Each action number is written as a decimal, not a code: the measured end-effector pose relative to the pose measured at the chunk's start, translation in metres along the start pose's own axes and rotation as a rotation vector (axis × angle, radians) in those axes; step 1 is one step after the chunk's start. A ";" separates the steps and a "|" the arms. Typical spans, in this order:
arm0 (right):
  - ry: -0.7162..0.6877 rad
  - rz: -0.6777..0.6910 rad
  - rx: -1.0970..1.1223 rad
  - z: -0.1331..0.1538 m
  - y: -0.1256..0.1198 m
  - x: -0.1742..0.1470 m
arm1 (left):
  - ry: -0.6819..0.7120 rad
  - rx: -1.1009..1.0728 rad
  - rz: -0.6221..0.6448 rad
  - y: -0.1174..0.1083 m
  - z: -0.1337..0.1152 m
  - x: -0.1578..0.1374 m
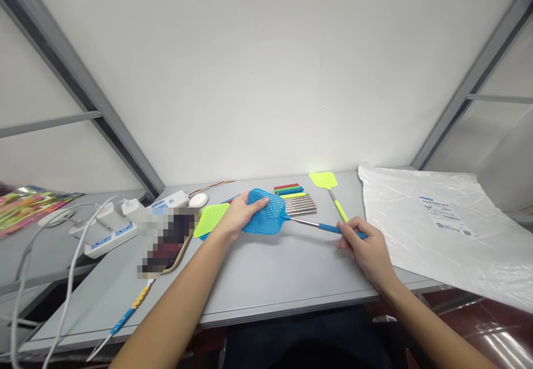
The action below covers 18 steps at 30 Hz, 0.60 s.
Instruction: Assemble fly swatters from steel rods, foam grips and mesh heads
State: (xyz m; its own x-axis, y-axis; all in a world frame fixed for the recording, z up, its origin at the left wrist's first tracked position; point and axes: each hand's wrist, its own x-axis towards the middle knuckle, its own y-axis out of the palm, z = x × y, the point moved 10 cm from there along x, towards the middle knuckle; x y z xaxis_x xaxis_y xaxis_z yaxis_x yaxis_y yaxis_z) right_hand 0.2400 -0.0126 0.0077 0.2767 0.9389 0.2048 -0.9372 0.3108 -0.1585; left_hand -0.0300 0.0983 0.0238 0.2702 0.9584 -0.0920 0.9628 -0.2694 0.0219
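A blue fly swatter [266, 222] is held level above the table, its perforated head to the left and its metal rod running right to a blue handle. My left hand [241, 213] grips the head, thumb on top. My right hand [360, 241] closes around the blue handle. Just beyond it lies a yellow-green fly swatter [323, 180], its handle pointing toward me. Behind my left wrist are more swatter heads, a yellow-green one [211, 219] on top. Past the held head lie metal rods [303, 205] and several coloured handles [287, 189].
A large white plastic package [416, 225] covers the table's right side. At left are a phone [175, 241] with a charging cable, power strips [110, 238], a round white object [199, 200] and colourful packaged items [33, 208]. A white wall panel [258, 80] stands behind.
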 end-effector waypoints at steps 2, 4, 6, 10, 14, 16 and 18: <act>-0.053 0.113 -0.188 0.004 0.015 -0.004 | -0.019 0.007 0.013 -0.009 -0.002 0.001; -0.142 0.258 -0.321 0.010 0.034 -0.009 | -0.028 0.013 0.017 -0.015 -0.003 0.001; -0.222 0.365 -0.397 0.013 0.048 -0.015 | -0.032 0.019 0.022 -0.017 -0.002 0.001; -0.243 0.384 -0.420 0.012 0.050 -0.015 | -0.045 0.033 0.060 -0.007 0.002 -0.002; -0.240 0.362 -0.417 0.012 0.046 -0.012 | -0.060 0.042 0.086 0.003 0.004 -0.005; -0.244 0.362 -0.421 0.013 0.046 -0.012 | -0.065 0.044 0.087 0.005 0.005 -0.005; -0.245 0.367 -0.431 0.012 0.046 -0.012 | -0.067 0.047 0.080 0.005 0.007 -0.004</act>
State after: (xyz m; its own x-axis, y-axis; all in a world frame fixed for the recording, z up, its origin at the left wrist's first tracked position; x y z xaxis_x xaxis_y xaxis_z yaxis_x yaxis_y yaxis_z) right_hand 0.1907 -0.0112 0.0095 -0.1520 0.9505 0.2711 -0.7780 0.0541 -0.6260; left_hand -0.0263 0.0925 0.0173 0.3436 0.9256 -0.1587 0.9365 -0.3502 -0.0152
